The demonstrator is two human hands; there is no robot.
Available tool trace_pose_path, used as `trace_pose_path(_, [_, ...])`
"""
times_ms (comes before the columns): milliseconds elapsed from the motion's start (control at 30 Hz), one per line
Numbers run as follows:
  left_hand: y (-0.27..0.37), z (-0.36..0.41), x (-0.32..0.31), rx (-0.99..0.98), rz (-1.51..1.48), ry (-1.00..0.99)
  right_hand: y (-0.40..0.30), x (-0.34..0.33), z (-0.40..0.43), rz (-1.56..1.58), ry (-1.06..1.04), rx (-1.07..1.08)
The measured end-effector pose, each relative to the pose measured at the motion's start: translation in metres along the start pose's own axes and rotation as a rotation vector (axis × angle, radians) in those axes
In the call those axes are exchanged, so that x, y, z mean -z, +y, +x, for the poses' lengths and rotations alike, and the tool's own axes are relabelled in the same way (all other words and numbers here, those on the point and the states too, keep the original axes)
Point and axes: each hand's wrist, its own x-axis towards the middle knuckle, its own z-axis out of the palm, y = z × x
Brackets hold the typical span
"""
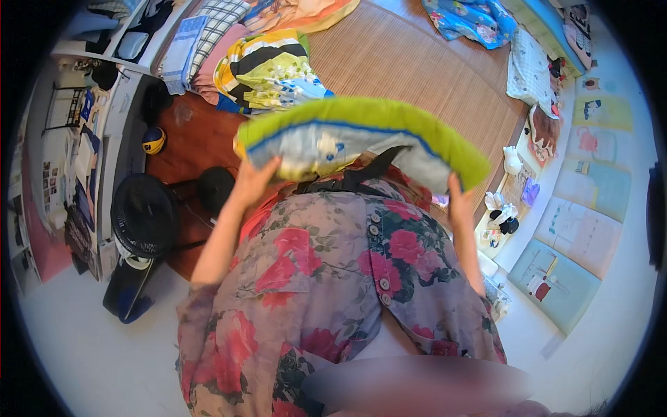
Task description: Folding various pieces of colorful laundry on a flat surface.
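A folded piece of bedding cloth (359,112), lime green with a blue stripe and a pale grey patterned side, is held up in front of my waist between both hands. My left hand (258,180) grips its left end, the thumb lying over the pale side. At the opposite end, my right hand (458,195) holds the lower corner with the thumb up. The cloth bows upward in the middle, and its far side is hidden. Behind its upper left edge lies a yellow, black and floral cloth (271,68) on the bed.
A bamboo mat (396,62) covers the bed. Plaid and blue-striped folded textiles (185,49) lie at its left; a blue floral cloth (471,23) and a pillow (531,70) lie at the right. A black fan (146,216) and a ball (154,140) stand left. Small items line a ledge (505,245).
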Motion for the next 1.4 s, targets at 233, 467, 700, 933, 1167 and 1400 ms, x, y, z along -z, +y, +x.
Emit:
trace_pose_path(233, [0.172,0.148,0.011,-0.449,0.015,0.087,-0.170,0.087,0.134,0.656,0.189,0.587])
trace_pose_path(467, [0.292,0.120,0.009,-0.945,-0.387,0.225,-0.250,0.180,0.085,0.858,0.398,0.811])
trace_pose_path(700, [0.238,0.097,0.088,-0.553,-0.282,0.259,-0.224,0.184,0.029,0.847,0.218,0.573])
trace_pose_path(933, [0.140,0.010,0.072,0.496,-0.502,-0.147,-0.120,0.104,-0.011,0.604,-0.132,-0.156])
trace_pose_path(1167, [0.107,-0.025,0.057,0.627,-0.746,-0.275,-0.076,0.107,-0.018,0.456,-0.321,-0.357])
trace_pose_path(1400, [0.087,-0.025,0.046,0.792,-0.722,-0.435,-0.082,0.114,0.010,-0.653,-0.862,0.018])
